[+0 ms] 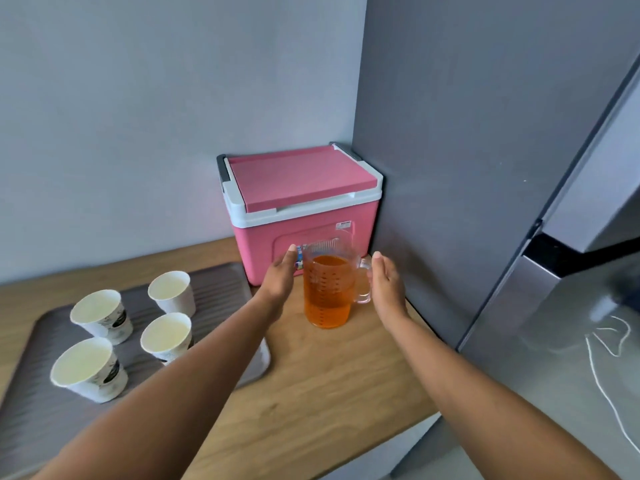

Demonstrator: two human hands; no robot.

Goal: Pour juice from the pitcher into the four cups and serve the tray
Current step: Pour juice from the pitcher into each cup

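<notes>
Juice pitcher point(328, 289), about two-thirds full, stands on the counter point(332, 382) before a pink cooler point(301, 209), between the left hand point(282, 275) and right hand point(388, 284), fingers open and empty, apparently poised to lift it toward four empty cups point(166, 332) on the tray point(221, 285).

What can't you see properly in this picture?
- Head view: the pink cooler's inside, hidden by its shut lid.
- Head view: the sticker on the cooler's front, partly behind the pitcher and the left hand, and too small to read.
- Head view: the tray's near left corner, cut off by the picture's edge.
- Head view: the print on the four cups, blurred.
</notes>
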